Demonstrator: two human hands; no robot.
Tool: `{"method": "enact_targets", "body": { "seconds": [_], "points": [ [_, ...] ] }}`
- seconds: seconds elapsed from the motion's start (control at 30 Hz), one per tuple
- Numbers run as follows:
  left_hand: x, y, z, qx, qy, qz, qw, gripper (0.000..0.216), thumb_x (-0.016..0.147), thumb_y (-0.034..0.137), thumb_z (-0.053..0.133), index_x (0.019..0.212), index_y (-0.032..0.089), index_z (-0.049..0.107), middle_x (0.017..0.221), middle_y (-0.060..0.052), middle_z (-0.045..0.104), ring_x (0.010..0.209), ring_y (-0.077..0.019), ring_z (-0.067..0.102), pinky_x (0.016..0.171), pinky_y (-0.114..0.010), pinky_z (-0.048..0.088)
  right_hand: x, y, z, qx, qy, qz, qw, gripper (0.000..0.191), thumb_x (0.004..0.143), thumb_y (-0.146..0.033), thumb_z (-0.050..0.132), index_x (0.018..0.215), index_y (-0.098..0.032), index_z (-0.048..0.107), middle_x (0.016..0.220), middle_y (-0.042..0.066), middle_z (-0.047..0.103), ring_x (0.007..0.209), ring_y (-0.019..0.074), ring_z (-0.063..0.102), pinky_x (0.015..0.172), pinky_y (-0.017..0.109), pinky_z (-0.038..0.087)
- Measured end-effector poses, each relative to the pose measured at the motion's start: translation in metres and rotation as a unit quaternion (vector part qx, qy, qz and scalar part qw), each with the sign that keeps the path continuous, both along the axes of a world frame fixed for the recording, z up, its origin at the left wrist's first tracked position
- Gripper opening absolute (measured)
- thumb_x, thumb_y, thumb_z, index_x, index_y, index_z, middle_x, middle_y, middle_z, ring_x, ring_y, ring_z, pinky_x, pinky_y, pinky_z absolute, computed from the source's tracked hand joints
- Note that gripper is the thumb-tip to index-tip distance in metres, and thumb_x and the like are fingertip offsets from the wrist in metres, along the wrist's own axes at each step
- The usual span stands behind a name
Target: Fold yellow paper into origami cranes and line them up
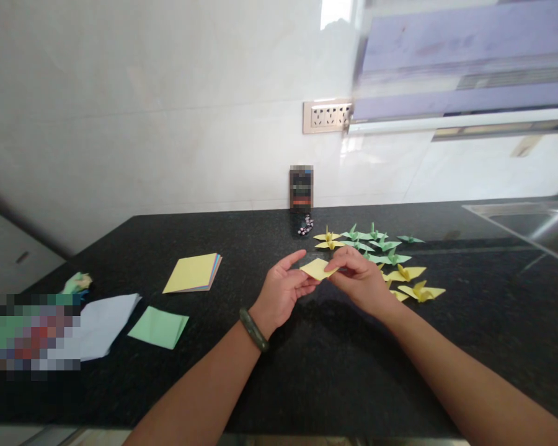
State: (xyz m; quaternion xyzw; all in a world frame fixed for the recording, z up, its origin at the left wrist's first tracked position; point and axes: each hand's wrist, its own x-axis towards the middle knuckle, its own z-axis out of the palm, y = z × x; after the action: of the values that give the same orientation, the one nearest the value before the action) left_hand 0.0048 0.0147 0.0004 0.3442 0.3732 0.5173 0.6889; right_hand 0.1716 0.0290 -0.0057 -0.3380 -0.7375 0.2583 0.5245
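Between my hands, above the dark countertop, is a small yellow folded paper in a diamond shape. My left hand grips its left corner and underside, with the index finger stretched out above. On the opposite corner, the thumb and fingers of my right hand pinch the paper. Just beyond and beside my right hand stand several folded paper cranes: a yellow crane behind, green cranes in the middle, and another yellow crane to the right. My right hand partly hides some of them.
A stack of coloured paper, yellow on top, lies left of my hands. Nearer are a green sheet and white paper. A phone-like object leans against the wall, a beaded strap below it. A sink edge lies far right.
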Motion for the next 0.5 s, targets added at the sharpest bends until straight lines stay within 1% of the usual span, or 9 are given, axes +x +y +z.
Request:
{"method": "enact_targets", "body": {
  "seconds": [0.03,0.1,0.17,0.27,0.37,0.43,0.5],
  "points": [
    [-0.0008,0.0003,0.001,-0.014,-0.04,-0.012,0.999,0.04,0.068,0.013,0.059,0.108,0.014,0.054,0.075,-0.007,0.069,0.064,-0.0142,0.064,0.062,-0.025,0.049,0.0004,0.0001,-0.0007,0.0,0.005,0.002,1.0,0.01,0.074,-0.014,0.058,0.075,-0.022,0.062,0.076,0.001,0.048,0.074,0.014,0.048,0.064,0.027,0.04],
    [-0.0022,0.0009,0.0025,-0.049,-0.088,-0.032,0.994,0.029,0.074,0.018,0.053,0.101,0.01,0.056,0.075,-0.01,0.069,0.066,-0.0152,0.065,0.063,-0.026,0.05,0.0017,0.0007,-0.0017,-0.004,0.007,0.008,1.0,0.008,0.075,-0.016,0.059,0.075,-0.023,0.062,0.078,0.001,0.047,0.076,0.0144,0.048,0.065,0.028,0.04],
    [-0.003,0.0012,0.0031,-0.076,-0.086,-0.049,0.992,0.022,0.078,0.024,0.051,0.09,0.008,0.06,0.073,-0.01,0.068,0.063,-0.0144,0.064,0.06,-0.025,0.05,0.0027,0.0011,-0.0019,-0.013,-0.003,0.017,1.0,0.006,0.075,-0.018,0.059,0.075,-0.023,0.062,0.079,0.002,0.047,0.076,0.0145,0.049,0.065,0.028,0.042],
    [-0.0029,0.0011,0.0013,-0.071,-0.038,-0.059,0.995,0.011,0.075,0.018,0.057,0.08,0.009,0.059,0.07,-0.007,0.067,0.056,-0.0108,0.061,0.056,-0.021,0.048,0.0021,-0.0003,0.0,-0.016,-0.033,0.032,0.999,0.007,0.076,-0.019,0.058,0.075,-0.023,0.062,0.081,0.002,0.047,0.076,0.0145,0.049,0.065,0.028,0.044],
    [-0.0022,0.0019,-0.0023,-0.056,-0.008,-0.025,0.998,0.005,0.073,0.013,0.059,0.078,0.011,0.058,0.068,-0.005,0.065,0.056,-0.0096,0.06,0.056,-0.021,0.048,0.0005,-0.0034,0.0038,0.021,-0.068,0.024,0.997,0.015,0.075,-0.016,0.057,0.085,-0.026,0.063,0.093,0.005,0.046,0.087,0.0175,0.049,0.068,0.03,0.047],
    [-0.0018,0.0029,-0.0041,-0.046,0.0,0.002,0.999,0.006,0.075,0.014,0.058,0.08,0.012,0.057,0.069,-0.004,0.065,0.057,-0.0097,0.061,0.057,-0.021,0.048,0.0001,-0.0052,0.0058,0.065,-0.103,0.006,0.993,0.022,0.073,-0.015,0.058,0.091,-0.026,0.063,0.103,0.006,0.043,0.094,0.0193,0.047,0.075,0.034,0.047],
    [-0.0013,0.0034,-0.0043,-0.041,0.004,0.015,0.999,0.006,0.076,0.015,0.057,0.081,0.013,0.055,0.07,-0.003,0.065,0.056,-0.0095,0.061,0.058,-0.021,0.047,0.0004,-0.006,0.0062,0.109,-0.143,-0.004,0.984,0.024,0.072,-0.013,0.059,0.093,-0.026,0.063,0.107,0.007,0.042,0.096,0.02,0.046,0.081,0.037,0.045]
  ]
}}
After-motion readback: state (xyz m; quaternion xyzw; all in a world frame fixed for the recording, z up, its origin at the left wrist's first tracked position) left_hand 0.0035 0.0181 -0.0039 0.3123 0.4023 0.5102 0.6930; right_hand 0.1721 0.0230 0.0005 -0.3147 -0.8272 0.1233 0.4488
